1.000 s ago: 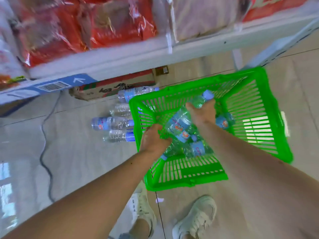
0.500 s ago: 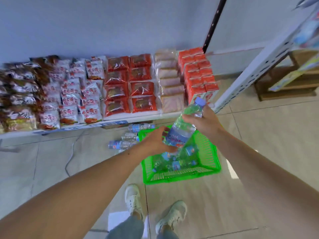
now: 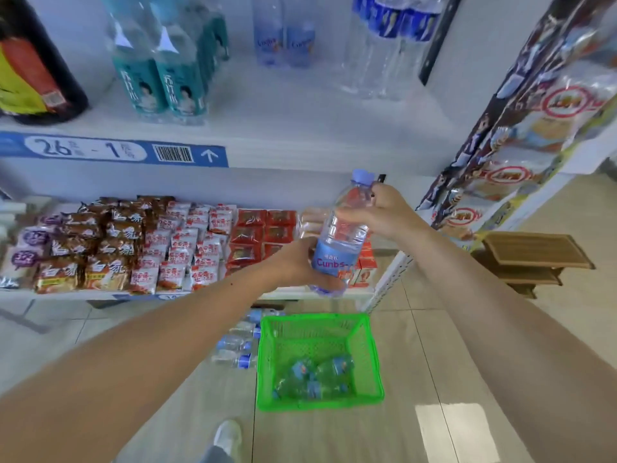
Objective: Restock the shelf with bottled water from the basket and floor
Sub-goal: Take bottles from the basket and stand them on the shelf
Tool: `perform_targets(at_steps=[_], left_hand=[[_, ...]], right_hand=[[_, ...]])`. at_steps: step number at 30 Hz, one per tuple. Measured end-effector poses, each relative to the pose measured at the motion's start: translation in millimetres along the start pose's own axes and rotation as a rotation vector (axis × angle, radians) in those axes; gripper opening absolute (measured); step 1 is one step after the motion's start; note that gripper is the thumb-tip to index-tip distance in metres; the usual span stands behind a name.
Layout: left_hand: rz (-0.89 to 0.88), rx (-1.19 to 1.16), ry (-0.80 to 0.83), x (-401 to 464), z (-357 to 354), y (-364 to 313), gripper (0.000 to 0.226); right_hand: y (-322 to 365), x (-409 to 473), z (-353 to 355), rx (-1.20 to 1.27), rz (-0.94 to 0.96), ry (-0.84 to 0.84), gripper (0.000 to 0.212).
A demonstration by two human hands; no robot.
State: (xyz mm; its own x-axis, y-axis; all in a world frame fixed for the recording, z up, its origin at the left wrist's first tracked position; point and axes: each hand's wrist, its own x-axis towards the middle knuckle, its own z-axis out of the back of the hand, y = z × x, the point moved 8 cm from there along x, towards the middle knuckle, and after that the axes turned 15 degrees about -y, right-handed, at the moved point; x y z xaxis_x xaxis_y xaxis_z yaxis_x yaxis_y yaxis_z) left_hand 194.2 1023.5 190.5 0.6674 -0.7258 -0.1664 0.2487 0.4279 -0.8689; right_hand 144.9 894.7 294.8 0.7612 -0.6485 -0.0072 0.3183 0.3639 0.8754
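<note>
Both my hands hold one clear water bottle (image 3: 344, 235) with a blue label and blue cap, nearly upright in front of the shelves. My left hand (image 3: 297, 262) grips its base and my right hand (image 3: 384, 215) wraps its upper part near the neck. Below, a green plastic basket (image 3: 367, 332) stands on the floor with several bottles (image 3: 317, 379) lying inside. More bottles (image 3: 237, 342) lie on the floor just left of the basket. The white upper shelf (image 3: 300, 128) carries two matching bottles (image 3: 283, 38) at the back.
On the upper shelf stand teal-labelled bottles (image 3: 160, 71), taller clear bottles (image 3: 384, 45) and a dark bottle (image 3: 30, 68). The lower shelf holds rows of snack packets (image 3: 133, 248). A rack of hanging snack bags (image 3: 521, 128) is at the right, a wooden stand (image 3: 534, 259) beyond it.
I have lifted the bottle out of the basket with both hands and raised it to shelf height. My view has tilted up, bringing the upper drinks shelf into sight.
</note>
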Motion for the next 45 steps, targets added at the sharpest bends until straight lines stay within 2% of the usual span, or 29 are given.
perform_targets(at_steps=[4,6,8,11,19,22,25,30,34,38,45], left_hand=[[-0.051,0.051,-0.107,1.1,46.7,-40.8,0.068],[-0.070,0.092,-0.178,6.3,71.0,-60.5,0.059],[-0.095,0.123,-0.254,12.2,96.0,-78.0,0.048],[-0.121,0.143,-0.317,26.9,127.6,-95.9,0.045],[-0.149,0.042,-0.504,96.7,202.5,-115.1,0.052],[-0.147,-0.005,-0.584,129.8,225.0,-111.1,0.068],[-0.092,0.076,-0.632,158.4,242.3,-100.5,0.079],[-0.021,0.298,-0.562,195.2,253.4,-84.0,0.085],[-0.023,0.429,-0.597,211.4,263.3,-80.4,0.079],[-0.004,0.460,-0.631,217.1,268.1,-77.7,0.075],[0.018,0.584,-0.673,218.1,269.1,-76.2,0.078]], right_hand=[[62.1,11.0,14.6,0.015,0.118,-0.002,0.031],[87.6,22.9,18.8,0.029,0.150,-0.008,0.036],[109.6,34.5,20.0,0.071,0.150,-0.020,0.049],[139.5,53.0,19.1,0.126,0.179,-0.043,0.062],[205.9,136.6,7.9,0.150,0.243,-0.125,0.059],[219.8,179.3,-2.3,0.108,0.291,-0.210,0.057],[231.5,214.0,-20.8,0.018,0.364,-0.263,0.055],[231.4,260.1,-50.7,-0.011,0.384,-0.270,0.064],[236.5,285.8,-65.8,-0.010,0.426,-0.228,0.062],[236.2,300.6,-73.1,0.031,0.438,-0.198,0.061],[220.1,293.0,-83.3,0.163,0.426,-0.145,0.055]])
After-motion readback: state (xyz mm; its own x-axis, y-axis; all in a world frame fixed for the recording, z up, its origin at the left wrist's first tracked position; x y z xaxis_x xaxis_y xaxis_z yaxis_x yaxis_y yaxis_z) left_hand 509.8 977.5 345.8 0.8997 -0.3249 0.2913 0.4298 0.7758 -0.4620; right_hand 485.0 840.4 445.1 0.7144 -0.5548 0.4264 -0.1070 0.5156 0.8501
